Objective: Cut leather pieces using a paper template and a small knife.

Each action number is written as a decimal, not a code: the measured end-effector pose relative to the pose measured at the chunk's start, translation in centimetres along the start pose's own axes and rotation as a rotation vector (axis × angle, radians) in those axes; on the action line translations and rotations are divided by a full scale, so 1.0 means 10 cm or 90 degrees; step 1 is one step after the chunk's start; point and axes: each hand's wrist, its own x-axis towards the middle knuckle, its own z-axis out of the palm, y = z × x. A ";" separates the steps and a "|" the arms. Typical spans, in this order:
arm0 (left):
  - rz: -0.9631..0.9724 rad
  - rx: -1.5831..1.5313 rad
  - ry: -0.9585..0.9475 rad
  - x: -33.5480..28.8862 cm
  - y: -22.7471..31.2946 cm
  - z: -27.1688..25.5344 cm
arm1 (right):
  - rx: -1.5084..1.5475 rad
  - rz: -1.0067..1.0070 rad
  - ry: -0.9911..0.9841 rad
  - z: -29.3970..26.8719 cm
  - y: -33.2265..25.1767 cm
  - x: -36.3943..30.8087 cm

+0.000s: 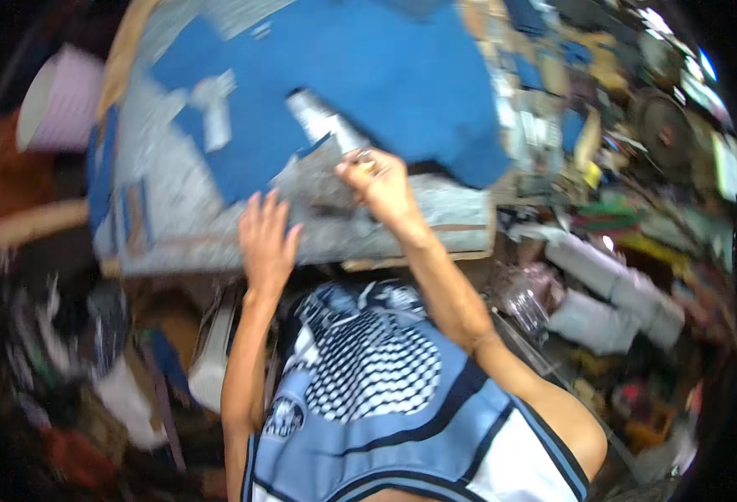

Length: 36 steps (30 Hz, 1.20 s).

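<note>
A large blue sheet [377, 67] with ragged cut edges covers much of a worn grey worktable [176, 243]. My right hand [377, 180] is closed near the sheet's front edge, around something small with a yellowish and shiny glint; blur hides what it is. Just beyond those fingers, a pale silvery strip [314, 117] runs up to the left; whether it is a gap or an object I cannot tell. Between my hands lies a darker grey patch [327, 176] with a blue edge. My left hand [266, 238] rests open at the table's front, fingers stretched forward.
Wrapped pale bundles [607, 276] and jumbled scraps lie on the right, near a dark round wheel-like object [664, 125]. A pinkish-white cylinder [63, 100] stands left of the table. Bags and scraps [84, 326] fill the lower left. A wooden strip [385, 261] edges the table's front.
</note>
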 end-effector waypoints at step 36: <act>-0.156 -0.632 -0.259 1.07 1.52 -0.17 | 0.438 -0.011 0.127 -1.28 -0.05 -0.63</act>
